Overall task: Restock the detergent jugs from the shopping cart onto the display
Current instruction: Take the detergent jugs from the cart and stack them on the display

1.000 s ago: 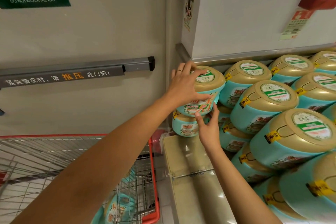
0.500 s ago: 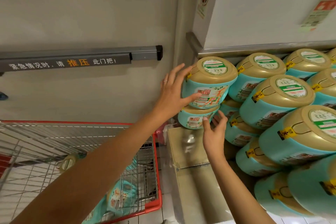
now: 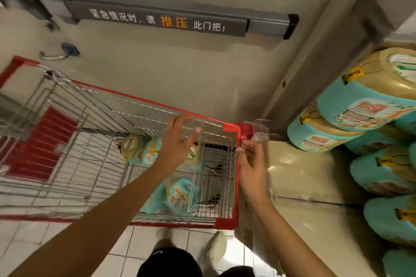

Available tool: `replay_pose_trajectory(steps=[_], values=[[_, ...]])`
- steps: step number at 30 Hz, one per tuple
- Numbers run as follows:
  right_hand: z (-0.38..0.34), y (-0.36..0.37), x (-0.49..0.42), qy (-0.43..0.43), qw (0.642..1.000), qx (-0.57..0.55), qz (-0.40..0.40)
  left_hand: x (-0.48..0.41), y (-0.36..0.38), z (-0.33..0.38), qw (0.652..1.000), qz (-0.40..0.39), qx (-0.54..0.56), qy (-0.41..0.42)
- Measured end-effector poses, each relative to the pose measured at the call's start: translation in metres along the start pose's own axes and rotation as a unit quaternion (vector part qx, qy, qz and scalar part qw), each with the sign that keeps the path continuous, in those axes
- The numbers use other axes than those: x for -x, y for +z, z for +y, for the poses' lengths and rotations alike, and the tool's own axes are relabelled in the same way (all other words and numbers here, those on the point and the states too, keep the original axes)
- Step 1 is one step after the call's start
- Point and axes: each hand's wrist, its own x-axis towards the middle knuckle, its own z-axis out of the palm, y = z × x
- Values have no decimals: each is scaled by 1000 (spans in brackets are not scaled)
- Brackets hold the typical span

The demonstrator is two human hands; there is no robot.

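"Teal detergent jugs (image 3: 180,195) lie on their sides in the shopping cart (image 3: 236,177), at the end nearest the display (image 3: 369,105). That's where I'm steering."

"How are your hands?"

"Both empty, as far as I can see. My left hand (image 3: 177,141) is over the basket with its fingers spread, just right of a jug's gold lid (image 3: 130,144). My right hand (image 3: 252,164) hangs just beside the cart's red rim, fingers loosely open. It's blurred there, so I can't rule out a scrap of clear film near it."

"Which jug would you take?"

"The one beneath my left palm, I think. The left hand goes down onto the body and the right comes over the rim to take the far side. I'd put both hands round the teal wall, not the lid, because these look heavy."

"What should you watch for?"

"The wire divider (image 3: 196,171) standing between my hands. I'd lift straight up, clear of it and the rim, before swinging right. The displayed jugs are stacked on their sides, so I'd seat this one in a hollow between two others, lid outward. Otherwise it may roll onto the beige platform (image 3: 304,175)."
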Motion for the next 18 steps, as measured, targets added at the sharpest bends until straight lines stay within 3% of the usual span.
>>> replay_pose_trajectory(steps=[11,18], values=[[62,172,7,114,970,82,-200,38,-92,-183,975,61,-17,-212],[126,273,-6,213,927,152,-270,42,-118,-301,909,-76,-48,-408]])
